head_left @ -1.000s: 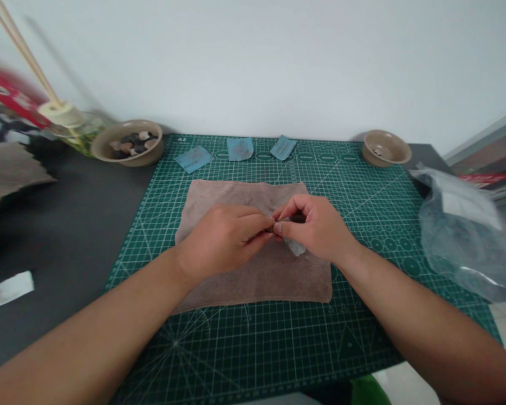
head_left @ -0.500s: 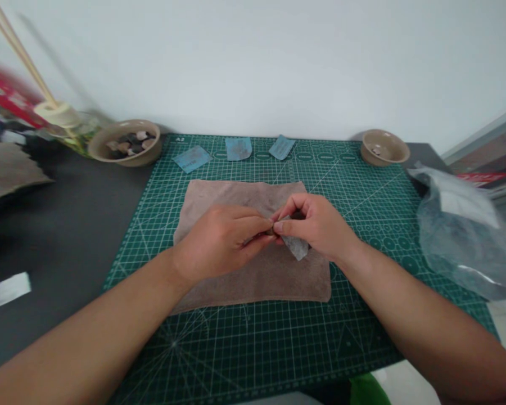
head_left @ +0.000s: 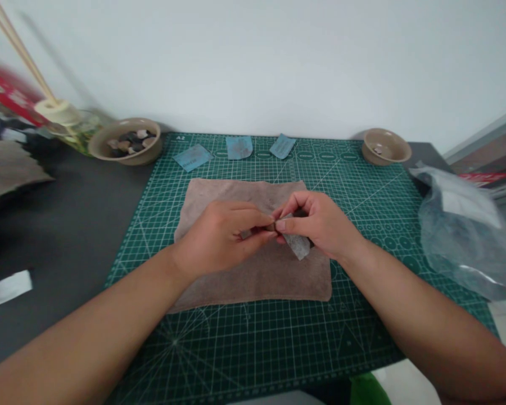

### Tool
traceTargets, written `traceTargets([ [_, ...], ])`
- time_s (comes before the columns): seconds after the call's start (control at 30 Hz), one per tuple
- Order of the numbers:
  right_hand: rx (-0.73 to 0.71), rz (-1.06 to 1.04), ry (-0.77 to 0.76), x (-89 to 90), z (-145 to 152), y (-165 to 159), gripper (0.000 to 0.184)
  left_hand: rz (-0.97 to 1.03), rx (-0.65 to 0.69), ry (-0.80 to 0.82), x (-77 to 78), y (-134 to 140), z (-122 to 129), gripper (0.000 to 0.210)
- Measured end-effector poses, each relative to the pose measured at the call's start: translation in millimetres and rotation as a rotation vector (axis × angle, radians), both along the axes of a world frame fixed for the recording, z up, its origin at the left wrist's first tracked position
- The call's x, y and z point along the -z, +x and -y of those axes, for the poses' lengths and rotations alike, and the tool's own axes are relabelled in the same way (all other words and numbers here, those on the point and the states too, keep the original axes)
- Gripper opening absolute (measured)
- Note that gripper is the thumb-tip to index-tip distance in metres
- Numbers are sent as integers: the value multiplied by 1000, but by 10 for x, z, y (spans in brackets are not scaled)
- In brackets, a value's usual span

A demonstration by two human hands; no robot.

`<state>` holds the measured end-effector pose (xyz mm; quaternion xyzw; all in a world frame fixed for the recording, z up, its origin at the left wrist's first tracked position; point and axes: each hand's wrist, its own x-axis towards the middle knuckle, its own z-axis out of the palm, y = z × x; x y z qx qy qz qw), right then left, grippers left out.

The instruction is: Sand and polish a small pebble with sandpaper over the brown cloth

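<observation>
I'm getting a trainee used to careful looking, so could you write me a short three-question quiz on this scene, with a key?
1. Count: How many blue pieces lie along the back of the green mat?
2. Multiple choice: What is spread out beneath the left hand and the right hand?
a) a clear plastic bag
b) a brown cloth
c) a red box
3. True or false: The two hands are far apart, at opposite edges of the cloth.

Key:
1. Three.
2. b.
3. False: their fingertips come together at a small brown object, with a grey sheet sticking out by the right hand's fingers.
</observation>
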<state>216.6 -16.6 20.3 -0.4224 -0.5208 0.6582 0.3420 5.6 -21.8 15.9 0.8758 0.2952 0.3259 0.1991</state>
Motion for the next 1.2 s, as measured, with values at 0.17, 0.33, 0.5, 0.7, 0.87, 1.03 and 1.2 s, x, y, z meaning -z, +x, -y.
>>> traceTargets([
  [0.17, 23, -39, -11, 13, -11, -6, 19, 55, -42, -33, 13, 7, -15, 7],
  [0.33, 28, -31, -65, 13, 2, -12, 20, 18, 18, -17, 26, 13, -7, 7],
  [0.5, -10, -82, -41, -16, -11, 6, 22, 97, -47, -72, 4, 35, -2, 7],
  [0.7, 2, -6, -22, 19, 7, -1, 23, 33, 49, -13, -28, 18, -2, 6],
  [0.87, -23, -98, -3, -11, -9, 4, 22, 80, -51, -43, -48, 9, -2, 7],
  [1.03, 60, -217, -131, -10, 15, -28, 26, 91, -64, -16, -60, 1, -9, 5],
  [1.2, 42, -282, -176, -5, 28, -33, 27, 99, -58, 4, -38, -8, -11, 6],
])
